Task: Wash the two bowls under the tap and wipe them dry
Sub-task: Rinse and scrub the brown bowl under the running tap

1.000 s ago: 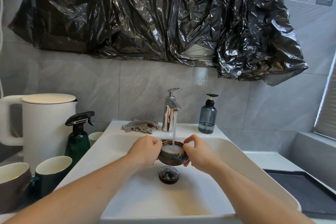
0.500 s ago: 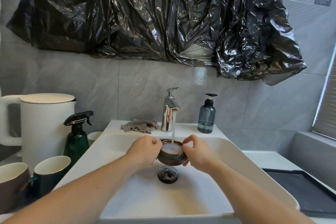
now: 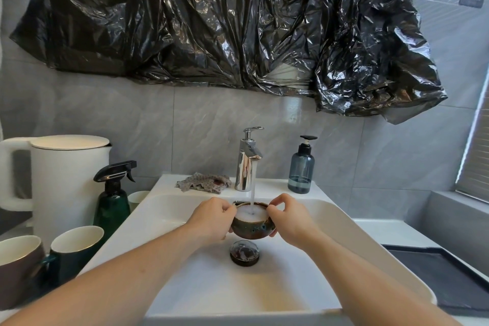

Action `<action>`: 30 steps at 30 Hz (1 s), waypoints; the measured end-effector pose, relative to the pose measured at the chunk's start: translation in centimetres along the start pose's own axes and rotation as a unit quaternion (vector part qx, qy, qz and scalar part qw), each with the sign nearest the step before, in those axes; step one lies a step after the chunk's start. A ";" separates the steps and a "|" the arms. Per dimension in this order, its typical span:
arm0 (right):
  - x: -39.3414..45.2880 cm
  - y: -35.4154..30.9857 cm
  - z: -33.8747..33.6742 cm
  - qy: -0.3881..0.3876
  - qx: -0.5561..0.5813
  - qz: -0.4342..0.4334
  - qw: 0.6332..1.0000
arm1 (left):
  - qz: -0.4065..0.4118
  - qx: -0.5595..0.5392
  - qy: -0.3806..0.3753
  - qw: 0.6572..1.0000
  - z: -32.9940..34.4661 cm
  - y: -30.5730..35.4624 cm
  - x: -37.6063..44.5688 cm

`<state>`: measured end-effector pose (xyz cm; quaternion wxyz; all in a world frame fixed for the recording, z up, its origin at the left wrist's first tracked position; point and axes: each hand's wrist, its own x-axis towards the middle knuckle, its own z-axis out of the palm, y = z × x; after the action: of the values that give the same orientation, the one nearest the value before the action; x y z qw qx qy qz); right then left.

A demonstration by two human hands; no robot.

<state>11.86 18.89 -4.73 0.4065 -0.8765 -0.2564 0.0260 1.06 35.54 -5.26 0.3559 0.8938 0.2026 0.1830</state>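
Head view gives me both hands over the white sink (image 3: 344, 222). My left hand (image 3: 211, 218) and right hand (image 3: 287, 219) each curl around a side of the small brown glazed bowl (image 3: 250, 229), fingers grasping its rim and walls. I hold it above the basin under the chrome tap (image 3: 247, 164), and the water stream (image 3: 252, 197) falls into it, filling it with foam. Below it sits the dark drain plug (image 3: 244, 253). A patterned cloth (image 3: 202, 183) lies on the sink's back edge, left of the tap.
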 end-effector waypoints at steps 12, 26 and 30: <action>0.0 0.1 -0.1 0.060 0.001 -0.034 0.998 | 0.013 -0.016 0.004 1.000 0.2 -0.2 0.4; 0.1 0.3 0.1 0.054 0.006 -0.060 0.997 | 0.049 0.004 0.076 0.996 0.2 -0.8 1.3; 0.3 0.4 0.2 0.052 0.007 -0.067 0.996 | 0.055 0.002 0.089 0.995 0.1 -0.9 1.3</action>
<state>12.23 18.97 -5.13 0.4258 -0.8547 -0.2935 -0.0449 2.02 36.72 -5.69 0.3245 0.8843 0.1844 0.2807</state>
